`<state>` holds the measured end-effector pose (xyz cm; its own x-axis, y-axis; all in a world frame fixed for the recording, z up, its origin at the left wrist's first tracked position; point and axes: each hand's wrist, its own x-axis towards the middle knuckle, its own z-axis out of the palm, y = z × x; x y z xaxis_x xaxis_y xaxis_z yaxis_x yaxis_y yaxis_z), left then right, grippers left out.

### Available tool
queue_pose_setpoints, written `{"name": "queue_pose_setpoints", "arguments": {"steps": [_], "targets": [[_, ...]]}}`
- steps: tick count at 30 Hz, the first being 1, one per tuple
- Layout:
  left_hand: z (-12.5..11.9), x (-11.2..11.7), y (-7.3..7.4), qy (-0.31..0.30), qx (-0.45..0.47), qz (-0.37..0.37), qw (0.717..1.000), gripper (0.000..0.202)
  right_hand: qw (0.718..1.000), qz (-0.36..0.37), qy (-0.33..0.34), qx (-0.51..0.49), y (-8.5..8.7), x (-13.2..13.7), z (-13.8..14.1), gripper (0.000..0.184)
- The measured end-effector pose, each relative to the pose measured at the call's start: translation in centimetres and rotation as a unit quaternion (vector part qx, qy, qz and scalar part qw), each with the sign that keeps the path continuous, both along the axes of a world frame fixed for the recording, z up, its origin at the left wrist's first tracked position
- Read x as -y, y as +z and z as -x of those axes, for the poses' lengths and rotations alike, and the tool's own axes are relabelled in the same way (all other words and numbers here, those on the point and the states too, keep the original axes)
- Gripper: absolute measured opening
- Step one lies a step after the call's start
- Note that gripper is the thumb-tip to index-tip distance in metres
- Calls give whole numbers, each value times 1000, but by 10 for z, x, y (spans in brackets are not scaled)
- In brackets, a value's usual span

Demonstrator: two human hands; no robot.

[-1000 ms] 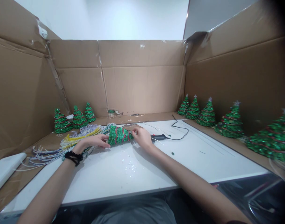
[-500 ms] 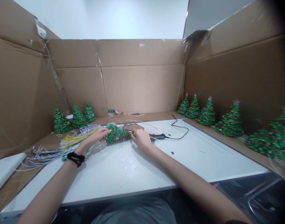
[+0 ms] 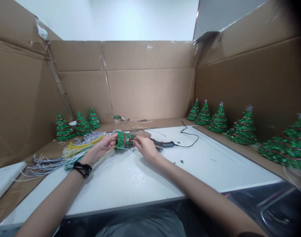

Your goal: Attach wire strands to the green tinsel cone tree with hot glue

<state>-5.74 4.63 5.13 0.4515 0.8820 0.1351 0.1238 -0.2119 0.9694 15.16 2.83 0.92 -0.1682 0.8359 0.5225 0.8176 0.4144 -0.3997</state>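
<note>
Right hand [image 3: 145, 147] has come a little farther left, and the left hand [image 3: 104, 144] has turned, fingers curling more around the wide end of a small green tinsel Christmas tree with red garland [image 3: 123, 140]. That tree lies on its side between the hands, above the white flat surface [image 3: 165, 184]. Partly closed, the left hand has hold of its base; the right hand's bent fingertips meet at the narrow end, though what they pinch is too small to tell. Just right of the right hand lies a black-handled tool with a cord [image 3: 168, 144]. White, yellow and green wires [image 3: 78, 149] spread beside the left hand. Nearer the person than both hands, silvery glitter flecks [image 3: 137, 177] are scattered.
</note>
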Motion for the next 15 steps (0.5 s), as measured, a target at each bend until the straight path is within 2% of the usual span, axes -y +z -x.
{"name": "queue_pose_setpoints", "arguments": {"steps": [3, 6, 8, 11, 15], "targets": [[2, -10, -7, 2, -7, 10, 1000, 37, 1000, -7, -10, -15, -1, -2, -1, 16], [4, -26, -17, 38, -96, 22, 994, 45, 999, -15, 1, -33, 0, 0, -1, 15], [5, -32, -21, 23, -156, 14, 987, 49, 999, -15, 30, -42, 1, 4, 1, 14], [1, -29, -23, -16, -185, -20, 982, 51, 996, -8, 75, -44, 3, 9, 4, 15], [-9, -15, -19, -36, -185, -44, 981, 50, 996, -5, 80, -40, 2, 12, 7, 15]]}}
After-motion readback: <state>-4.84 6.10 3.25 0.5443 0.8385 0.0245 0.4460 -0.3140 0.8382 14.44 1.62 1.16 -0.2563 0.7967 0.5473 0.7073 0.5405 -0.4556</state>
